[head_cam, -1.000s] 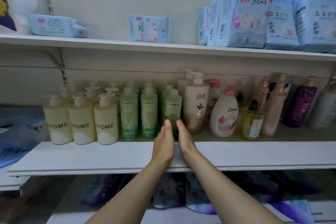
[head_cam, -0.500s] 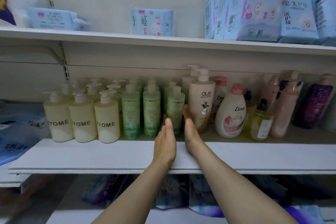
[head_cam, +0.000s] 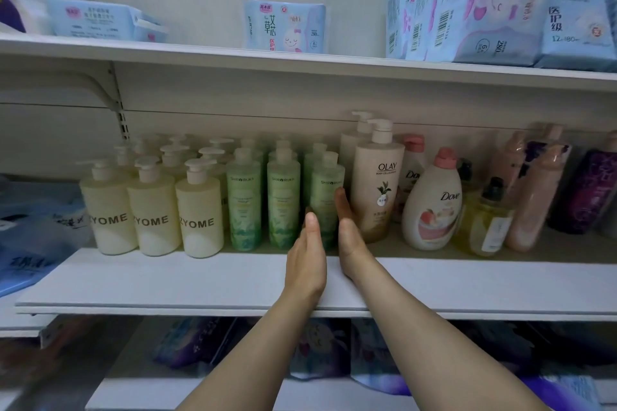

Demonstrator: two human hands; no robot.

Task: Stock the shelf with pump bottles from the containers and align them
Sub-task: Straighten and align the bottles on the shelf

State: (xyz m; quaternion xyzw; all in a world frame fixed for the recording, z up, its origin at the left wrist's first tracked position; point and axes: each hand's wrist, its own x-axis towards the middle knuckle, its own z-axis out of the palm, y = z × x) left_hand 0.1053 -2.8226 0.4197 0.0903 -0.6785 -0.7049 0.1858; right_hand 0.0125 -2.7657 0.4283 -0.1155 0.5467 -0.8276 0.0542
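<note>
Two hands reach over the front edge of the shelf [head_cam: 200, 280], flat and open with palms facing each other, a narrow gap between them. The left hand [head_cam: 305, 264] lies against the left side of the front green bottle [head_cam: 325, 200] in the rightmost green column; the right hand [head_cam: 349, 237] has its fingers pushed into the space between that bottle and the Olay bottle [head_cam: 375, 183], fingertips up at the green label. Neither hand closes around the bottle; they flank it, and firm contact on the right side cannot be told for sure.

Green bottles stand in three columns at mid-shelf, running back toward the rear wall. Left of them, cream pump bottles [head_cam: 152, 210] marked ZYOME stand in rows, three across the front. Right of the Olay bottle stands a Dove bottle [head_cam: 432, 207], then a small yellow bottle [head_cam: 484, 223] and pink and purple ones toward the right end. Blue packs [head_cam: 285, 27] sit on the upper shelf.
</note>
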